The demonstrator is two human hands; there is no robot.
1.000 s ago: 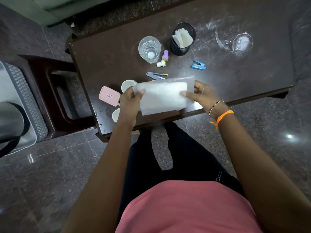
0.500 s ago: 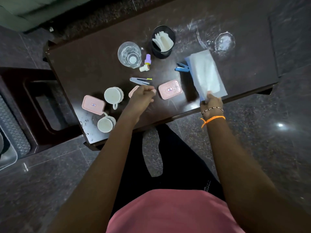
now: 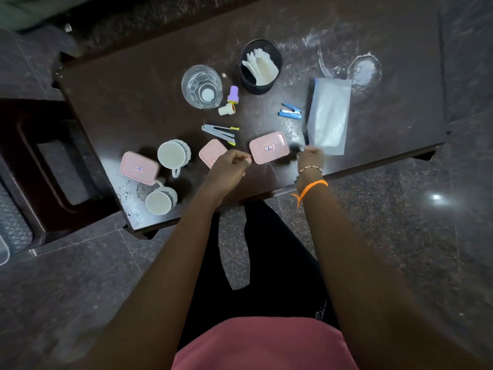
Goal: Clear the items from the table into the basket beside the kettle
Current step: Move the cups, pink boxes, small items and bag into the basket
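On the dark table (image 3: 128, 102) lie three pink boxes: one at the left (image 3: 139, 168), one in the middle (image 3: 210, 152), one on the right (image 3: 269, 147). Two white cups (image 3: 173, 155) (image 3: 160, 201) stand near the left box. A white plastic packet (image 3: 329, 116) lies flat at the right. My left hand (image 3: 229, 168) is curled in a loose fist over the middle box's near corner, with nothing seen in it. My right hand (image 3: 310, 157) is blurred, between the right box and the packet's near corner; its grip is unclear.
Farther back are a drinking glass (image 3: 202, 86), a black cup of white papers (image 3: 261, 66), two small caps (image 3: 230, 101), a grey stapler (image 3: 220, 132) and a blue stapler (image 3: 290, 111). A dark wooden stool (image 3: 53, 169) stands left; a grey mesh basket edge (image 3: 12, 222) shows at far left.
The packet, held up in both hands, went to the right and now lies flat on the table. My right hand left it and moved toward the right pink box. My left hand stayed over the middle box.
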